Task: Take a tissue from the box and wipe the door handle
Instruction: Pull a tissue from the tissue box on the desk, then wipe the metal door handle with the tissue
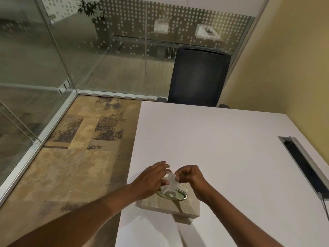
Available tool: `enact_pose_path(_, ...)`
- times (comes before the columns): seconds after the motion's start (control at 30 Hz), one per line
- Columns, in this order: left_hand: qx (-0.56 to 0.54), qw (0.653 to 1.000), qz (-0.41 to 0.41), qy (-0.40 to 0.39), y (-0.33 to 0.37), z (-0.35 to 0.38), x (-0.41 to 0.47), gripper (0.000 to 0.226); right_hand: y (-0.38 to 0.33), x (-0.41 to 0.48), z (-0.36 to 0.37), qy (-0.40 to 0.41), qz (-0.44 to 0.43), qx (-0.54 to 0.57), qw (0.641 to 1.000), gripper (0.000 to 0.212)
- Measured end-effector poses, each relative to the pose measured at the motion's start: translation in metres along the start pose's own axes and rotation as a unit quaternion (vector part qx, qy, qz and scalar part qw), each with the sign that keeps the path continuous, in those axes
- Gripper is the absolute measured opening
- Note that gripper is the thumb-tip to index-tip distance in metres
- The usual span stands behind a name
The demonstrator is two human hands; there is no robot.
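Observation:
A beige stone-look tissue box (179, 207) sits near the left front edge of the white table (222, 139). A white tissue (170, 182) sticks up out of its oval metal-rimmed slot. My right hand (189, 175) pinches the top of the tissue from the right. My left hand (151, 180) rests over the left part of the box, its fingers touching the tissue. No door handle is in sight.
A dark office chair (197, 75) stands at the table's far side. A cable slot (306, 163) is cut into the table at the right. Glass partitions (89, 50) enclose patterned carpet (80, 148) to the left. A yellow wall (293, 59) runs along the right.

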State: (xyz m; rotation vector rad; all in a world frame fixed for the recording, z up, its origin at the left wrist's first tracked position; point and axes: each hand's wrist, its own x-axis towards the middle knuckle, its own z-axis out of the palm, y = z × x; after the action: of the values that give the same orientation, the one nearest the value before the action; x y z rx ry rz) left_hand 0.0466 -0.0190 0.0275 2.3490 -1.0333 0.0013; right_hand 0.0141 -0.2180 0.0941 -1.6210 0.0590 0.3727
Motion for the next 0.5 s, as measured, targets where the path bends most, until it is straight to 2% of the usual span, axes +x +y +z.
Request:
enact_pose_path(0.13, -0.011, 0.993, -0.006, 0.119, 0.004, -0.027, -0.013, 0.016, -0.025, 0.001, 0.020, -0.063, -0.028, 0.048, 0.996, 0.008)
enact_pose_path(0.23, 0.002, 0.985, -0.024, 0.173, 0.010, -0.055, -0.030, 0.022, -0.043, 0.002, 0.047, -0.107, -0.042, 0.060, 0.992, 0.004)
enact_pose_path(0.37, 0.029, 0.976, -0.073, 0.204, 0.019, -0.110, -0.073, 0.024, -0.068, 0.009, 0.104, -0.143, -0.056, 0.067, 0.986, 0.006)
enact_pose_path(0.5, 0.027, 0.944, -0.172, 0.281, 0.031, -0.173, -0.135, 0.026, -0.086, 0.008, 0.186, -0.114, -0.104, 0.040, 0.987, 0.019)
